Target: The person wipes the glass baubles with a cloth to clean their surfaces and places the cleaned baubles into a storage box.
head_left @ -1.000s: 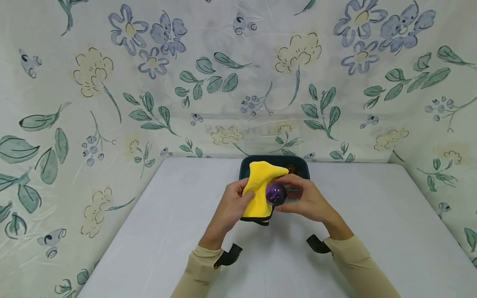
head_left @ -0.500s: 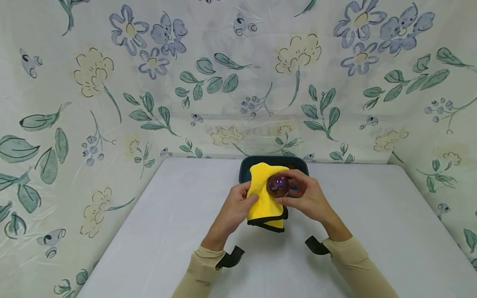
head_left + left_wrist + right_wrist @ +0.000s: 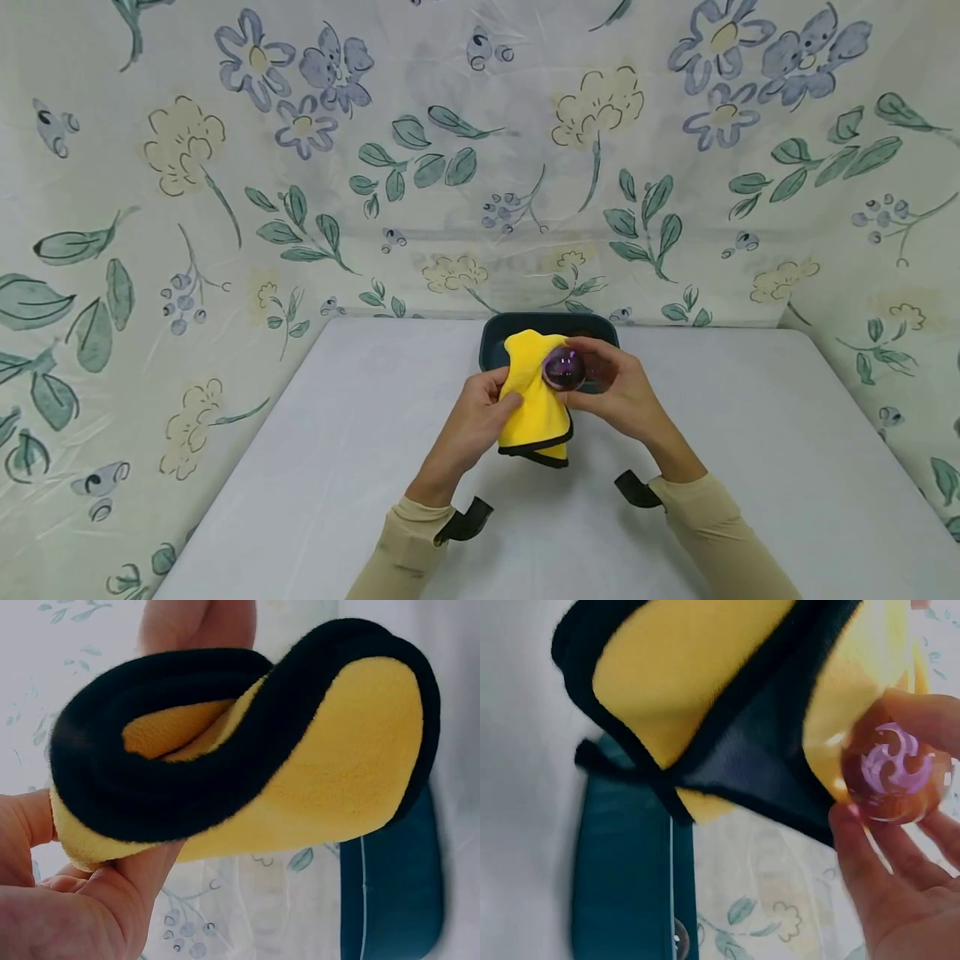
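A yellow cloth with a black hem point(image 3: 534, 396) is gripped by my left hand point(image 3: 480, 412) above the table; its folded edge fills the left wrist view point(image 3: 247, 750). My right hand point(image 3: 611, 387) holds a small clear ball with a purple swirl inside point(image 3: 563, 368) in its fingertips, pressed against the cloth. In the right wrist view the ball point(image 3: 895, 774) sits between thumb and fingers beside the cloth point(image 3: 705, 682). Both hands hover just in front of a dark teal tray point(image 3: 497, 333).
The teal tray point(image 3: 622, 870) stands at the far edge of a white table point(image 3: 337, 450), against a floral sheet point(image 3: 225, 167) that walls the back and both sides. A small clear bead point(image 3: 676, 935) lies at the tray's rim. Black wrist straps point(image 3: 467, 518) show on both sleeves.
The ball has moved up and slightly right, from the cloth's middle towards its top. The cloth's hanging end has shifted right, and both hands have edged towards the tray.
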The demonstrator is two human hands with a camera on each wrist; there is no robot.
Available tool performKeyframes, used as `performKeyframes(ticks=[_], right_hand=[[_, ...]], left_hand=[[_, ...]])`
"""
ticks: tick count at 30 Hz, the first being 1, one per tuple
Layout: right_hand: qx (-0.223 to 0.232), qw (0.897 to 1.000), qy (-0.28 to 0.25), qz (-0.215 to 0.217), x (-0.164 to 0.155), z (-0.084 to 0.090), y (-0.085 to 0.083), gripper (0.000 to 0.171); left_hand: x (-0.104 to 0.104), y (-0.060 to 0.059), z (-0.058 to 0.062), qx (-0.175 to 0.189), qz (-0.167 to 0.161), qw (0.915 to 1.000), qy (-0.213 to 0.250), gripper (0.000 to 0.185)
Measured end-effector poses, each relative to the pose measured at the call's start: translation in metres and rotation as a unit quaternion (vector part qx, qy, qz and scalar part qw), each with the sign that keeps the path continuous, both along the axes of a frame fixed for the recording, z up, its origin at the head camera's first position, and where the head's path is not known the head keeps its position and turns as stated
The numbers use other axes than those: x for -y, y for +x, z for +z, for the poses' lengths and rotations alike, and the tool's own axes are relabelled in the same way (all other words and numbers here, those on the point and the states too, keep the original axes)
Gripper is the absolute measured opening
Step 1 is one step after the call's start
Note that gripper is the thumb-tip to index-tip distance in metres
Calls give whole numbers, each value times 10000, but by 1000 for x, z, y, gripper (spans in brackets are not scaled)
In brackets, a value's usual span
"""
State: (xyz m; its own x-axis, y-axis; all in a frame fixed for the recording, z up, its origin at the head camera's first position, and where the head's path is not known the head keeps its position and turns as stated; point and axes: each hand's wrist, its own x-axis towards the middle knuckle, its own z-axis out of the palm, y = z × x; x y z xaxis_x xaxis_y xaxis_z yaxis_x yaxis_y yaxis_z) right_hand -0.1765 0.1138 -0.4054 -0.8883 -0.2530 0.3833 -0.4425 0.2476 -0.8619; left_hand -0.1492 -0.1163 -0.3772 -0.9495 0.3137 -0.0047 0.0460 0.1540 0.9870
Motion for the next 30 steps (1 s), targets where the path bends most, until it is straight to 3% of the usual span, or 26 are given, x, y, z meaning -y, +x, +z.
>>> performKeyframes(ticks=[4, 14, 19, 30], right_hand=[[-73, 9995, 273, -165, -1, -2, -2, 65], [439, 9969, 649, -80, -5, -1, -3, 66], [682, 9960, 559, 146, -7, 0, -4, 68], [568, 9933, 820, 583, -9, 1, -2, 65]], left_hand=[[0, 1, 0, 27, 93, 9999, -51, 41], [-3, 2, 1, -117, 169, 9998, -30, 42], [-3, 2, 1, -217, 261, 9994, 4, 43], [2, -2, 2, -313, 486, 9983, -44, 43]])
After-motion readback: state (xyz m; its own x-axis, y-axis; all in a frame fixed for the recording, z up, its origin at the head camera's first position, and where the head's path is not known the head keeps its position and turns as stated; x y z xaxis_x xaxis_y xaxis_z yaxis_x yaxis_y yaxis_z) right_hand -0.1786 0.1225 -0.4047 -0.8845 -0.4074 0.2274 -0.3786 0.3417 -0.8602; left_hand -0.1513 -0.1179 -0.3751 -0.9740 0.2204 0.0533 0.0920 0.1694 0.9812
